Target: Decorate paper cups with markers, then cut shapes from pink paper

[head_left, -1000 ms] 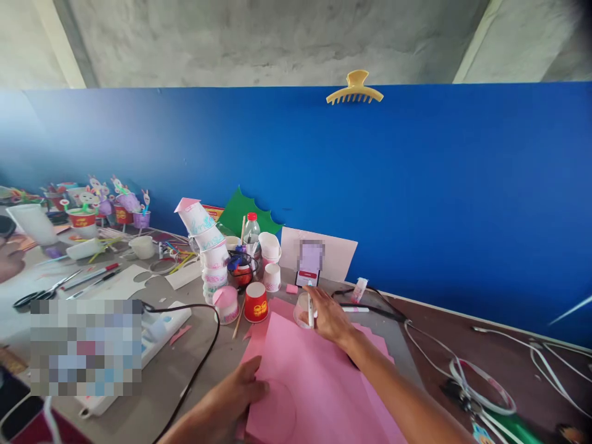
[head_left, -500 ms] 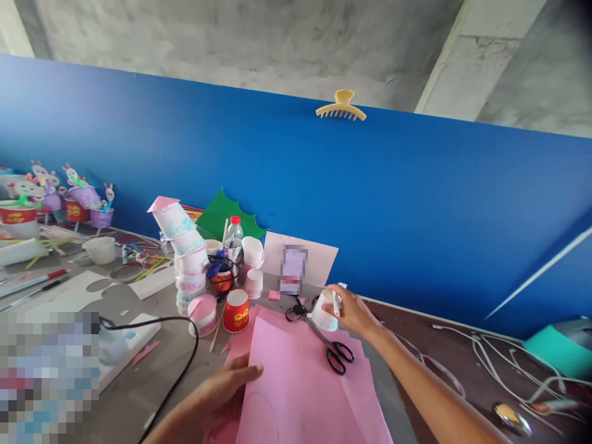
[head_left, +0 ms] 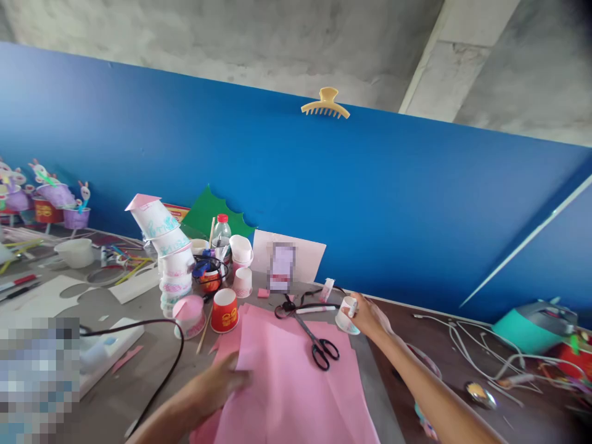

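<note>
My right hand point(head_left: 370, 317) is closed on a small white paper cup point(head_left: 343, 322) at the far right corner of the pink paper; a small white stub point(head_left: 353, 308) shows at its fingers, its kind unclear. My left hand point(head_left: 226, 382), blurred, grips the left edge of the pink paper point(head_left: 296, 394), thumb on top. Black-handled scissors point(head_left: 319, 345) lie across the sheets. Just behind the paper are a thin white stick point(head_left: 319, 309) and a small whitish piece point(head_left: 328, 288).
Stacked paper cups point(head_left: 174, 262) lean at left, beside a red cup point(head_left: 225, 311) and a pink-topped cup point(head_left: 189, 317). A black cable point(head_left: 178, 351) curves near my left arm. White cables point(head_left: 457, 336) and a teal object point(head_left: 522, 330) lie right. A blue partition point(head_left: 393, 203) stands behind.
The view has turned slightly right. My right hand has carried the cup to the right, off the scissors' blades, uncovering the white stick and whitish piece. My left hand stays at the paper's edge.
</note>
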Demonstrator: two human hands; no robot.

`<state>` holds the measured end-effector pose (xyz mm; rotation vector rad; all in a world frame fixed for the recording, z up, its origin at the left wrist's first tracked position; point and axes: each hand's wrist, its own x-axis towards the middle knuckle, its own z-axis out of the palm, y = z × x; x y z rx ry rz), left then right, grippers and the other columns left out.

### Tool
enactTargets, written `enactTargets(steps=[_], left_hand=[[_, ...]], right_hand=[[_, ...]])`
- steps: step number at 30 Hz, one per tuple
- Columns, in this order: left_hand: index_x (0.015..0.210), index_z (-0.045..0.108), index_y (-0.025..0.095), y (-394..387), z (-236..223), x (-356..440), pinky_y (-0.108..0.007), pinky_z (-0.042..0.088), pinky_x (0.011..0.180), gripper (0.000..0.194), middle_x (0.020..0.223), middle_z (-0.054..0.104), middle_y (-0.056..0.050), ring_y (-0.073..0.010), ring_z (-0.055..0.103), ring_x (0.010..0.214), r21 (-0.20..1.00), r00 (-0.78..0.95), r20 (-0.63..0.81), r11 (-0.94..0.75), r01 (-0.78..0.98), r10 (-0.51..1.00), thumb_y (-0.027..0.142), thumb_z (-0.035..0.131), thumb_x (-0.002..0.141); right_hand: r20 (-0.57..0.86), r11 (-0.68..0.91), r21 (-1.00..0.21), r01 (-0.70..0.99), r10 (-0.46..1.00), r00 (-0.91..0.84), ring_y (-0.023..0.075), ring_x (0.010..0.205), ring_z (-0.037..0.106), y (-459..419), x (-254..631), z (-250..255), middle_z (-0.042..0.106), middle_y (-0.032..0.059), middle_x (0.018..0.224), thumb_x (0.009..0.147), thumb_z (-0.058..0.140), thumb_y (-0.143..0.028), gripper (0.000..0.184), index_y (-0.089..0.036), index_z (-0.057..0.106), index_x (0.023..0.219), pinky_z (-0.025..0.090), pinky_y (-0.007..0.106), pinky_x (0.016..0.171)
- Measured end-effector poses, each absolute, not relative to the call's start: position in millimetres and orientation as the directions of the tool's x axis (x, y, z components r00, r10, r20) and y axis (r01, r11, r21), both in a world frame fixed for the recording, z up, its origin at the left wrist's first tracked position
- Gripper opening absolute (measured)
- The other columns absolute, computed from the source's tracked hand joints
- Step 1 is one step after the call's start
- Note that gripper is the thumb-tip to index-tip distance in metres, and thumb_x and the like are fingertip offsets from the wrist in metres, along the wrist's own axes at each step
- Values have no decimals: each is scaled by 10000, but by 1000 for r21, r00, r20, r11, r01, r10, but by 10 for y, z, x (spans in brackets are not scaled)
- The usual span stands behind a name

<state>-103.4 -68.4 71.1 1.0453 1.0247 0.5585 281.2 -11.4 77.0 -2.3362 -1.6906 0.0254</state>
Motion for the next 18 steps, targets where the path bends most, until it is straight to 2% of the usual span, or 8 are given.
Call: enactTargets(steps=[4,7,10,12,15,18], left_hand=[[1243,657,181,-709,807,-1263,-391,538,908,635,1039,775,-89,-323,687,1023,908,455,-370,419,-9,810,354,785,646],[1286,622,165,-767,815,-1273,-436,550,875,668,1013,780,-106,-337,710,956,868,475,-400,490,-78,784,369,769,668],[1190,681,135,-830,768,-1122,-430,554,844,578,910,784,-108,-333,721,878,857,515,-401,509,-81,758,334,769,655],[1084,725,123,-861,728,-983,-424,553,830,472,846,778,-104,-318,721,820,857,536,-390,508,-86,749,312,755,653],[1024,741,126,-874,695,-807,-425,541,858,403,851,774,-96,-321,717,863,852,549,-359,506,-137,755,281,752,652],[1029,740,143,-848,681,-720,-413,537,859,370,835,769,-76,-313,712,881,852,556,-348,502,-148,755,283,748,687]], right_hand=[[137,-289,-225,931,936,324,324,1057,692,-78,2863,698,705,158,1207,883,571,-345,398,-171,612,1238,478,333,730],[167,-256,-246,935,939,301,306,1091,679,-58,2858,646,689,151,1241,881,593,-327,416,-178,594,1269,482,325,777],[222,-219,-273,937,933,283,315,1118,664,-50,2823,629,664,176,1280,873,614,-322,475,-158,559,1315,487,354,847],[281,-189,-288,939,921,272,352,1168,627,-76,2785,639,638,204,1306,871,617,-341,521,-134,528,1341,465,429,933],[386,-98,-302,948,897,215,387,1267,539,-210,2683,659,587,215,1364,894,575,-355,554,-132,466,1390,387,542,1039],[432,98,-304,948,901,46,334,1258,555,-461,2483,627,608,192,1333,925,518,-340,512,-143,461,1394,430,487,1041]])
